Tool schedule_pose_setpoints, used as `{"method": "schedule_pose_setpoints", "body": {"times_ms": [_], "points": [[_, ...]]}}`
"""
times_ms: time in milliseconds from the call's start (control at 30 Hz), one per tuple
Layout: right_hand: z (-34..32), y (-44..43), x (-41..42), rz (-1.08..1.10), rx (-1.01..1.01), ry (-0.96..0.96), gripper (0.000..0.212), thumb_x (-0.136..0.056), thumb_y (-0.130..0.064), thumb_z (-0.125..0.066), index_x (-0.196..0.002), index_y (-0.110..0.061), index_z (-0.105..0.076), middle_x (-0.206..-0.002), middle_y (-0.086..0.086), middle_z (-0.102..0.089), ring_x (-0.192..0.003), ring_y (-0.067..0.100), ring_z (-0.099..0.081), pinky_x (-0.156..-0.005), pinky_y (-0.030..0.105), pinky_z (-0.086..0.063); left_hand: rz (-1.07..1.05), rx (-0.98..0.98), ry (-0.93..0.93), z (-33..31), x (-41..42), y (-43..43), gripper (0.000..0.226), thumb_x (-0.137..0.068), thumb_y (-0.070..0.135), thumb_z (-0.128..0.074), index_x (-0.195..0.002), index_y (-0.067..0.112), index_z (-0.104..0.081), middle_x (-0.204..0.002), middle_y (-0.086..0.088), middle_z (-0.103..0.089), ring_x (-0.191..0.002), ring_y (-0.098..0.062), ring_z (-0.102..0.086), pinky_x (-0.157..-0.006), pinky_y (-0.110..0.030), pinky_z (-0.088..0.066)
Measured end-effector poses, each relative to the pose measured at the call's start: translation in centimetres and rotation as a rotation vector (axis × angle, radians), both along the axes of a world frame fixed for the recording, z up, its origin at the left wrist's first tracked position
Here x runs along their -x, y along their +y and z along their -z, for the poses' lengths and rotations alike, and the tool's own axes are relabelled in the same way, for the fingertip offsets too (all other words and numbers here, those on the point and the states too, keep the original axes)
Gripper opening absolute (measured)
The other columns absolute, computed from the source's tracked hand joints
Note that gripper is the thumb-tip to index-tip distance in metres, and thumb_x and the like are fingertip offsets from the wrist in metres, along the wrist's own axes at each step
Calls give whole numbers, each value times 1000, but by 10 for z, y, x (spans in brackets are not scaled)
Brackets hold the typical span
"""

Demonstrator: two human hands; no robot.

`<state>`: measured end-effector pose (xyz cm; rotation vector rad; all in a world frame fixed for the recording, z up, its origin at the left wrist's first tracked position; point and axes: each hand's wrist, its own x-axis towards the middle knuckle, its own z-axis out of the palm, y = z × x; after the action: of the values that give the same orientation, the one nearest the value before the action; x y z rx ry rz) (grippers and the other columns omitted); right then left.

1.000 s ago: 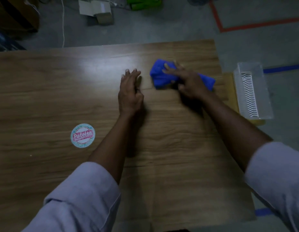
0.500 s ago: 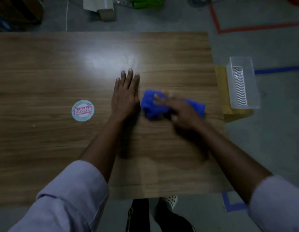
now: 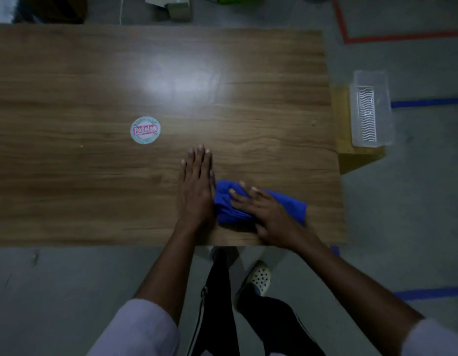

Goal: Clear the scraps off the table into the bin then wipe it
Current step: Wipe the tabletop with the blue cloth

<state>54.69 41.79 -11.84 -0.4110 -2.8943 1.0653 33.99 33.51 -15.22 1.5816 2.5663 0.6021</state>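
Presently, the blue cloth (image 3: pixel 224 204) lies bunched on the wooden surface (image 3: pixel 94 176), close to its near edge and under the right hand (image 3: pixel 269 214). That hand lies palm down on top of the cloth with fingers spread and nearly straight, pressing on it rather than closing round it. Cloth shows past the fingertips and beyond the hand's outer side. The left hand (image 3: pixel 197 186) lies flat on the bare wood, fingers straight and held together, gripping nothing. Its inner edge is just beside the cloth's left end; whether they touch cannot be told.

A round printed sticker (image 3: pixel 145 130) sits on the wood ahead of the left hand and to its left, well apart from both hands.

A clear plastic bin (image 3: pixel 371 109) stands off the surface, ahead of the right hand and to its right, on a yellow box (image 3: pixel 343 140). A white wavy ribbed panel shows through it; any other contents cannot be made out.
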Motion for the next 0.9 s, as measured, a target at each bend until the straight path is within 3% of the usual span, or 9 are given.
{"method": "schedule_pose_setpoints", "body": {"times_ms": [100,233,333,500,600,700,767,833,900], "points": [[-5,36,-16,-72,-4,-42,92,-58,4,-50,-148,-15,-49,-158,1,-37,-154,20,-20,-126,31,-11,-27,-8,17,1,-17,-22,53,-105,19,-35,-157,7,-36,-166,-11,-29,-155,-27,-21,-127,-44,-14],[-5,89,1,345,-27,-33,72,-74,-8,-44,-147,-10,-49,-156,8,-40,-150,37,-26,-122,55,-24,-70,-20,20,0,-28,-32,55,-104,18,-36,-157,8,-35,-166,-10,-27,-156,-25,-19,-128,-43,-11],[3,59,12,483,-29,-27,77,-72,-4,-46,-148,-15,-49,-157,6,-40,-151,35,-24,-120,57,-24,-111,-22,18,1,-35,-36,55,-102,18,-36,-156,7,-37,-165,-12,-29,-155,-28,-22,-127,-46,-15],[9,-34,-12,309,-28,60,84,-61,3,-46,-142,-14,-56,-153,3,-46,-149,30,-31,-122,39,-21,-91,-4,-49,-5,-44,-50,55,-102,17,-34,-154,3,-39,-163,-17,-31,-153,-35,-26,-124,-53,-21],[3,-61,-29,168,0,-4,81,-67,5,-52,-145,-16,-54,-156,0,-43,-151,26,-26,-124,35,-17,-51,-6,-49,-9,-46,-61,52,-104,17,-33,-154,1,-39,-163,-18,-32,-153,-35,-25,-122,-56,-24],[3,-40,-42,83,-153,-43,81,-76,-6,-66,-152,-25,-44,-160,-6,-36,-154,21,-20,-125,40,-17,-19,-22,-54,-7,-42,-67,52,-105,19,-35,-154,4,-39,-164,-14,-32,-153,-31,-24,-124,-51,-22],[0,-20,-50,271,-237,-106,71,-91,-30,-59,-157,-27,-34,-164,-8,-26,-155,22,-12,-124,51,-19,-16,-57,-47,-4,-41,-68,51,-104,19,-38,-153,5,-41,-163,-13,-34,-153,-30,-26,-125,-49,-20],[-2,-19,-47,568,-276,-198,66,-102,-52,-38,-160,-25,-22,-168,-7,-13,-156,23,-3,-126,50,-9,-27,-108,-67,-1,-44,-67,50,-104,19,-40,-152,5,-44,-161,-13,-37,-153,-29,-28,-125,-47,-19],[0,-48,-23,762,-357,-246,65,-104,-53,-31,-162,-27,-15,-170,-7,-5,-156,24,2,-126,46,-5,-65,-199,-172,-3,-47,-68,48,-105,20,-38,-150,4,-46,-159,-12,-42,-152,-28,-31,-127,-44,-15]]}}
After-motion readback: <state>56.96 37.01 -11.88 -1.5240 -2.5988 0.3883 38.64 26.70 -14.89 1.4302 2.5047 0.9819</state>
